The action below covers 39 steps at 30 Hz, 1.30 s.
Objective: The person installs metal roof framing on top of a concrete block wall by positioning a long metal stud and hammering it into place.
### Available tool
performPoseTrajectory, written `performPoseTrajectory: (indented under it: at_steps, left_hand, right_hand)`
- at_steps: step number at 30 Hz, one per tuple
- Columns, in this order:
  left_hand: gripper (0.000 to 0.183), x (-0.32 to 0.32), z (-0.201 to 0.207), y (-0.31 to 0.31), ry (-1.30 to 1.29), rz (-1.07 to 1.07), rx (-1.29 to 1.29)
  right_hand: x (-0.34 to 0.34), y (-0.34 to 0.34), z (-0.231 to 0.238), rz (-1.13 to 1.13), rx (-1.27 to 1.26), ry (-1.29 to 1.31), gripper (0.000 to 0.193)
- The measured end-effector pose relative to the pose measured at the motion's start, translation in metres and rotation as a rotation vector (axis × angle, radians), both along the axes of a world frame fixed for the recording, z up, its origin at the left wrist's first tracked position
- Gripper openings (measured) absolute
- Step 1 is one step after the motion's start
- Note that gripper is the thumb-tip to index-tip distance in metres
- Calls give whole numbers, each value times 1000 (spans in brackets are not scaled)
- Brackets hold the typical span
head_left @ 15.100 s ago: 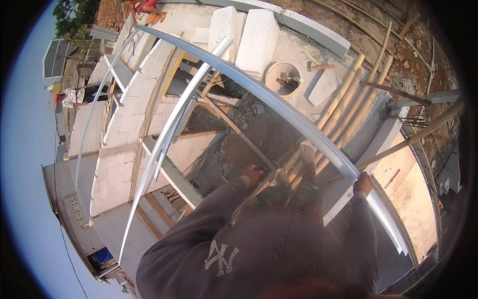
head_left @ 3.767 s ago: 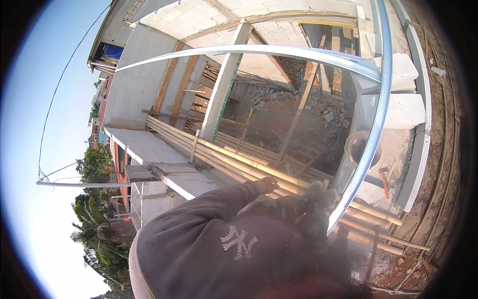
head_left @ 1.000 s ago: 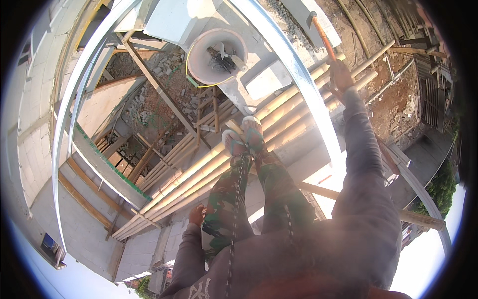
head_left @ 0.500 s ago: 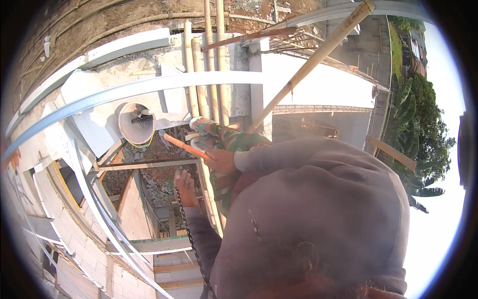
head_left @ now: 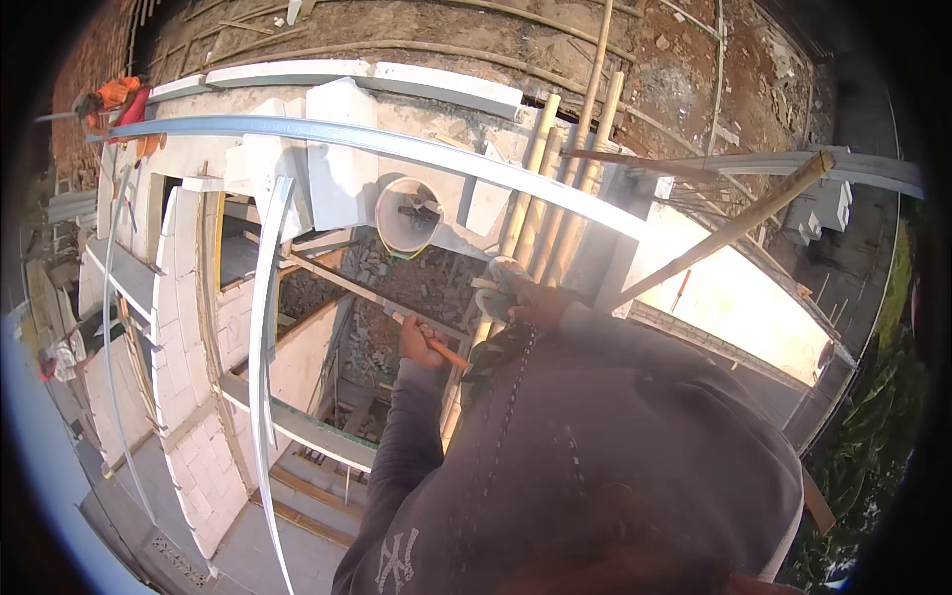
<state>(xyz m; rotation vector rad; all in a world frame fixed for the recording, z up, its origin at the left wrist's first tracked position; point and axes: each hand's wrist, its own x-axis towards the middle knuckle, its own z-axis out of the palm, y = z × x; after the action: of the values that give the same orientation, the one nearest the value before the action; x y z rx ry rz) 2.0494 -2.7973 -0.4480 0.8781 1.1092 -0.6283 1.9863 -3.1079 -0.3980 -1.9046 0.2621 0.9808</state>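
My left hand [head_left: 421, 342] is wrapped around a tool with an orange handle [head_left: 451, 358]. A narrow greyish end [head_left: 395, 317] sticks out beyond the fist, but its shape is too small to make out. Nearer my body's right side, my right hand [head_left: 537, 302] is closed in front of my shoes [head_left: 493, 300]. A black-and-white drawstring [head_left: 513, 392] runs from my dark hooded top [head_left: 615, 426] up to its curled fingers, which partly hide the grip. Beneath my legs and camouflage trousers [head_left: 496, 352] lie several bamboo poles [head_left: 563, 233].
A pale bucket [head_left: 409, 216] with dark contents stands on the wall top. Long metal channels [head_left: 397, 139] cross the work. Below, an opening drops to rubble [head_left: 382, 263]. One slanted pole [head_left: 729, 228] rises at right. A person in orange [head_left: 119, 94] is far left.
The orange-handled tool has passed from my right hand to my left. The drawstring, earlier at my left hand, now meets my right. My view has swung, bringing the other person into sight.
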Motion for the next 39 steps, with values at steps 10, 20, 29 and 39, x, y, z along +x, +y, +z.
performPoseTrajectory:
  at_steps: [10, 20, 29, 39]
  left_hand:
    - [32, -8, 64, -68, -225, 128, 128]
    - [34, -46, 18, -55, -418, -342, 100]
    - [33, -226, -98, 136, 37, -1434, 1096]
    - [37, -398, -87, 104, 119, -526, 807]
  right_hand:
    - [24, 46, 14, 206, 331, -308, 55]
    - [14, 54, -44, 9, 136, -117, 32]
    - [44, -74, -169, 1054, -645, -318, 33]
    - [83, -74, -136, 887, -615, 68, 22]
